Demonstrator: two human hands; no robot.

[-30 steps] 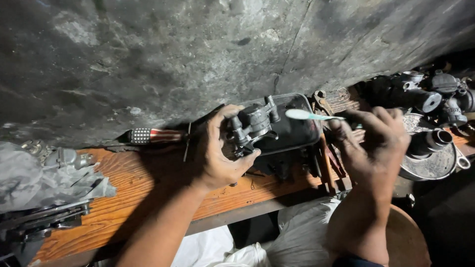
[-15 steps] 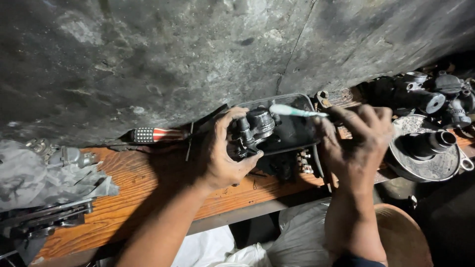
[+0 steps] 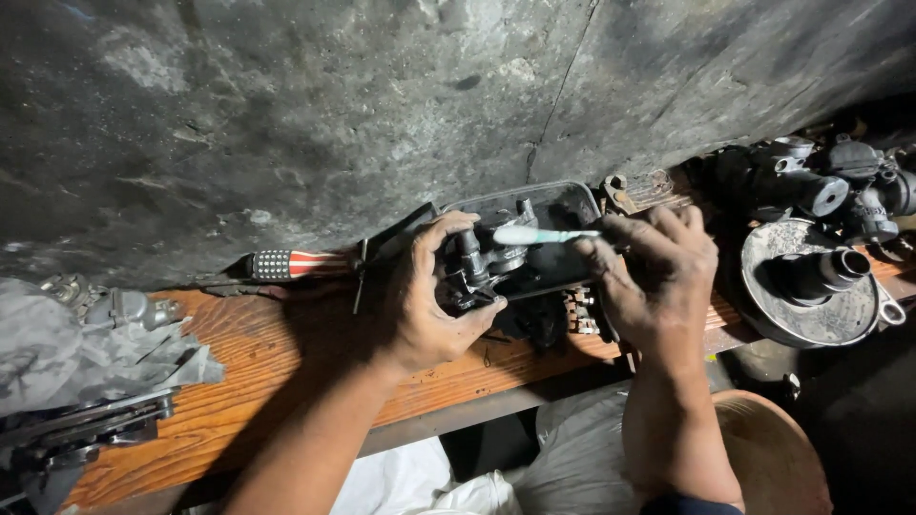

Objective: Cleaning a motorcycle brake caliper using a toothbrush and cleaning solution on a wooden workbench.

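Left hand: the left hand (image 3: 425, 305) sits at the centre of the frame, fingers curled shut around a small metal engine part (image 3: 477, 272), thumb below and fingertips over its top.
Metal part: grey and greasy, with a short tube sticking up; held just above a dark rectangular tray (image 3: 563, 205) near the middle of the frame.
Right hand: the right hand (image 3: 658, 277), right of centre, is closed in a pinch on the handle of a toothbrush (image 3: 539, 235).
Toothbrush: pale, with a greenish handle, lying almost level; its white head points left and touches the top of the metal part.
Tray: dark, rounded corners, resting on the wooden bench (image 3: 277, 362) against the rough grey wall (image 3: 286, 114) that fills the upper frame.
Screwdriver: a striped red and white handled screwdriver (image 3: 286, 264) lies left of the left hand, at the foot of the wall.
Right edge: a round grey metal housing (image 3: 811, 286) with a dark spout, more dark parts above it.
Left edge: crumpled grey rag (image 3: 67, 353) with small metal pieces.
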